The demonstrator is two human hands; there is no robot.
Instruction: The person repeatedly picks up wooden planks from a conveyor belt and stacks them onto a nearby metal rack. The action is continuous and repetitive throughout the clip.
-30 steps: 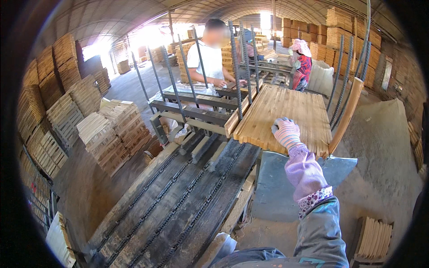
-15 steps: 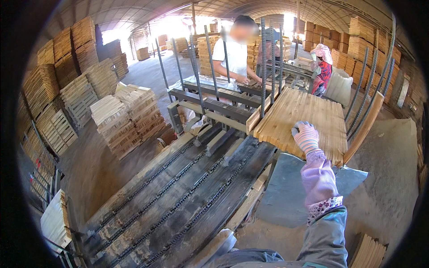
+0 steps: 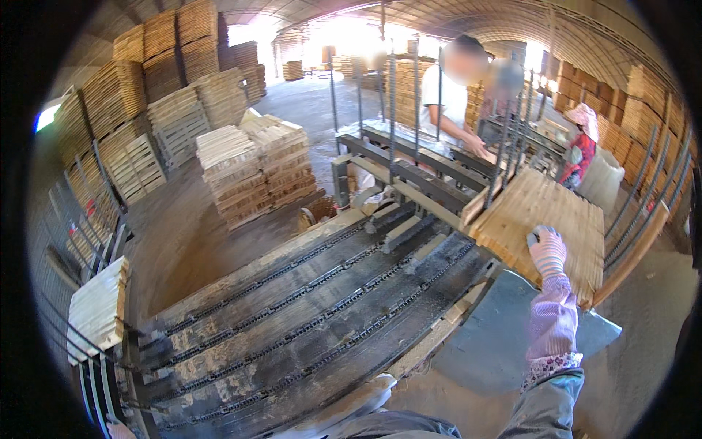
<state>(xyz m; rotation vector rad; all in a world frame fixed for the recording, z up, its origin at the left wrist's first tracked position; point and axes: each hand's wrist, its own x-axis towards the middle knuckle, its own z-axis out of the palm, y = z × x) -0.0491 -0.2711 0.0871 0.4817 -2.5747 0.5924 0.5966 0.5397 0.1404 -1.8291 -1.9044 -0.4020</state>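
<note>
My right hand (image 3: 547,251), in a striped glove with grey fingertips, rests on top of a block of light wooden slats (image 3: 530,203). Its fingers look curled in against the wood, and I make out nothing held in them. The slats lie side by side, between upright ribbed metal rods at the right end of a chain conveyor (image 3: 292,333). At the lower left edge only a bit of my gloved left hand (image 3: 119,430) shows, beside a dark metal frame. Its fingers are mostly out of sight. Near it, a pale stack of slats (image 3: 99,307) sits against thin rods.
Across the metal frame (image 3: 420,175) a person in a white shirt (image 3: 442,99) works with both hands low. Another person in a pink head covering (image 3: 583,143) stands farther right. A wood stack (image 3: 252,168) stands beyond the conveyor. A grey sheet (image 3: 497,325) hangs below the slats.
The view has swung left, so the scene sits farther right. My left hand has come into view at the lower left. My right hand still rests on the slats.
</note>
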